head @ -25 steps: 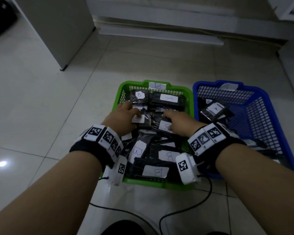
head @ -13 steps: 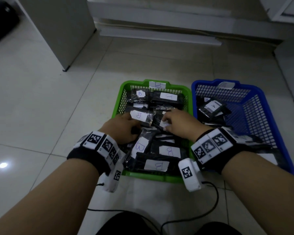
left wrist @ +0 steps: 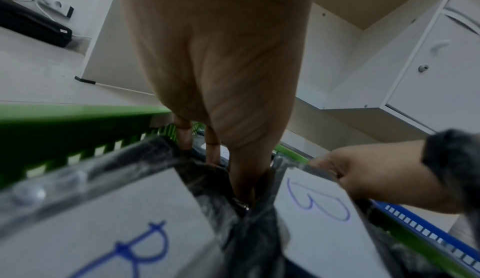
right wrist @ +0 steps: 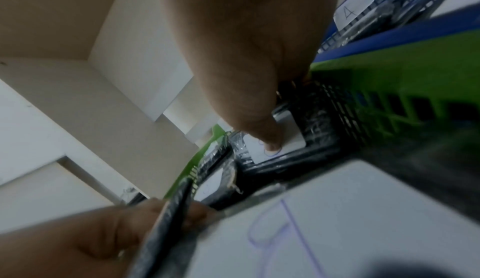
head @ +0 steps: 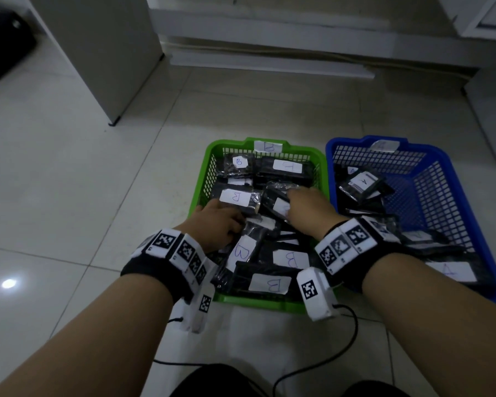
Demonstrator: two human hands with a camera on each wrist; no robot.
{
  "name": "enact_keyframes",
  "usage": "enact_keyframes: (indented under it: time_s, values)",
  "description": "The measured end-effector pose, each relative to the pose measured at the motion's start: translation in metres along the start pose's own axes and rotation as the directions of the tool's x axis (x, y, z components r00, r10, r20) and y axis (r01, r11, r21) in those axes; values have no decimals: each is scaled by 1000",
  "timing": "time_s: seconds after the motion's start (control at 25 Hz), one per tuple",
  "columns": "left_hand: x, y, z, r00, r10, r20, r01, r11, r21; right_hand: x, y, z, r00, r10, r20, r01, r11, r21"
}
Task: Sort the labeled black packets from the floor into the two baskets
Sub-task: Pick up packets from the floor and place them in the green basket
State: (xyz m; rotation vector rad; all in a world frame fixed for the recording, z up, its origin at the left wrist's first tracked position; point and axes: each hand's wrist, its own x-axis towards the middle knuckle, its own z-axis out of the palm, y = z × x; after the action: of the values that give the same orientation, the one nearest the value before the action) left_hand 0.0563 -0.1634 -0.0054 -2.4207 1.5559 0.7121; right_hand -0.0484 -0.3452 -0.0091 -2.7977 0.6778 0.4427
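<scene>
While both hands work inside it, the green basket (head: 204, 179) sits on the floor (head: 69, 173) packed with black packets (head: 269, 270), their white labels reading B, and a B tag is on its far rim. Blue basket (head: 487, 224) touches it on the right, A tag on its far rim, fewer packets inside: one marked A (head: 361, 181) near the back, another A label at the near end. Left hand (head: 218, 222) is at the basket's left side, fingers (left wrist: 213, 145) pushed down between packets, thumb alongside; whether it grips one I cannot tell. Right hand (head: 307, 210) is at the middle, thumb (right wrist: 270, 138) pressing a packet's label (right wrist: 291, 138), other fingers hidden on the far side, so it looks like a pinch on that packet (head: 278, 204). No packets visible on the floor itself.
</scene>
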Motion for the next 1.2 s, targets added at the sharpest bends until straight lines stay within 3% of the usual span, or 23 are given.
enact_keyframes:
  time_s: [0.16, 0.28, 0.44, 0.52, 0.68, 0.8, 0.92, 1.08, 1.2]
  values:
    - [2, 7, 4, 999, 20, -44, -21, 1000, -21, 2, 8, -29, 998, 56, 26, -61, 968, 244]
    - [6, 11, 5, 998, 52, -39, -53, 998, -22, -3, 17, -51, 999, 41, 25, -46, 966, 256]
    - [9, 8, -1, 998, -7, -63, 1, 995, -98, -6, 15, -56, 966, -70, 249, 19, 979, 201]
    - [10, 9, -3, 996, -66, -55, 57, 986, -154, 2, 9, -43, 950, -114, 292, 72, 986, 148]
    - [16, 13, 2, 992, -123, 16, 124, 980, -158, 16, 3, -8, 962, -112, 251, 108, 994, 30]
    - [14, 18, -5, 989, -136, 50, 142, 977, -157, 15, 9, 0, 994, -94, 58, 90, 994, 53]
    - [16, 27, -12, 992, -112, 56, 116, 990, -78, 12, 16, -1, 985, -136, -101, 134, 991, -31]
    - [24, 13, -6, 997, -30, 72, 34, 997, -65, 5, 16, 2, 982, -171, 79, 180, 977, -117]
    - [18, 1, -9, 997, 3, -82, -22, 972, -232, 1, 13, 3, 984, -173, 53, 178, 979, -104]
